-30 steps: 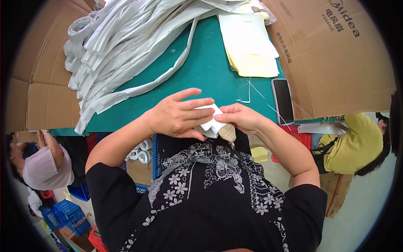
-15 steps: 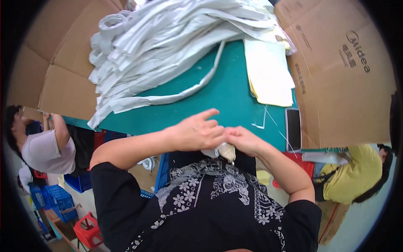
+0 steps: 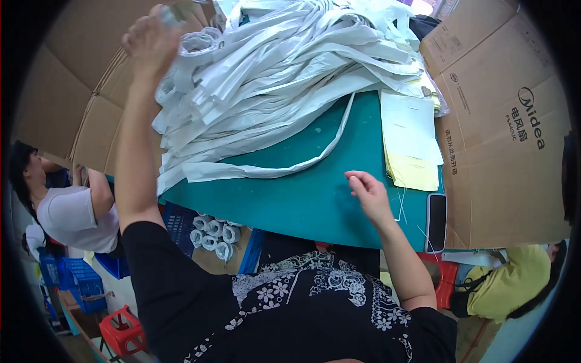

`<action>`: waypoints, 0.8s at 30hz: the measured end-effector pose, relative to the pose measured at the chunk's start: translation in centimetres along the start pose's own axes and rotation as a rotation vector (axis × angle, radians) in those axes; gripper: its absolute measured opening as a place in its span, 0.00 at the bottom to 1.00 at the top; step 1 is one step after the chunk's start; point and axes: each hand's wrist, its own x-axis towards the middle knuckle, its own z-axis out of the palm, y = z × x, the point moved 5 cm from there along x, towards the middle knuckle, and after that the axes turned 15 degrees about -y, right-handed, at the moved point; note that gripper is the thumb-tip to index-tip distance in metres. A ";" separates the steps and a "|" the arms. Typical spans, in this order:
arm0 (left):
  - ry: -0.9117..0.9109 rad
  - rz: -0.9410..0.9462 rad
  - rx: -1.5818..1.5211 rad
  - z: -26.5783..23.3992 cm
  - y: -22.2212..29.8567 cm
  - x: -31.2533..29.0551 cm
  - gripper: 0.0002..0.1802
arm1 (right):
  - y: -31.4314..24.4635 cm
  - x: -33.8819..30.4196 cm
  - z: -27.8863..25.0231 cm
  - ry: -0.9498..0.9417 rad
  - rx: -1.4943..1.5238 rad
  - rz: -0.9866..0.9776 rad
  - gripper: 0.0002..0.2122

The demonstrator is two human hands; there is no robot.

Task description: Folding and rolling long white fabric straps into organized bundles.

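My left hand (image 3: pixel 151 45) is stretched out to the far left, above the edge of the cardboard box, with its fingers closed. Motion blurs it, and a small pale, shiny bundle (image 3: pixel 177 14) shows at its fingertips. Over the table's near right part hovers my right hand (image 3: pixel 370 196), fingers loosely bent, thumb apart and nothing visible between them. A heap of long white fabric strips (image 3: pixel 272 78) covers the back of the green table (image 3: pixel 260 202). One strip (image 3: pixel 260 172) curves out toward me. White and yellow sheets (image 3: pixel 411 139) lie beyond my right hand.
Cardboard walls stand at left (image 3: pixel 72 91) and right (image 3: pixel 496 157). A phone (image 3: pixel 436 222) lies at the table's right edge, near loose white threads (image 3: pixel 400 206). Below the left edge are several white rolls (image 3: pixel 215 233). Two people sit nearby, in a pale shirt (image 3: pixel 69 218) and a yellow shirt (image 3: pixel 505 284).
My hands have separated from the small beige bundle they met on in front of me. The left swung far up and left; the right moved slightly right and over the table. The view shifted too.
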 end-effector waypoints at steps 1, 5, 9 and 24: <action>0.103 -0.005 0.032 1.6 -1.9 0.8 0.25 | 0.2 0.6 0.3 0.049 -0.154 0.010 0.12; -0.455 0.228 -0.249 15.5 -10.2 -3.0 0.16 | -0.5 3.1 1.8 0.154 -0.470 -0.033 0.11; -0.411 0.224 -0.401 11.2 -5.2 -4.5 0.12 | -5.2 4.8 4.8 0.246 -1.006 -0.467 0.13; -1.600 -0.122 -1.702 -0.3 23.1 -28.0 0.15 | -7.4 2.7 -1.3 0.305 -0.797 -0.340 0.09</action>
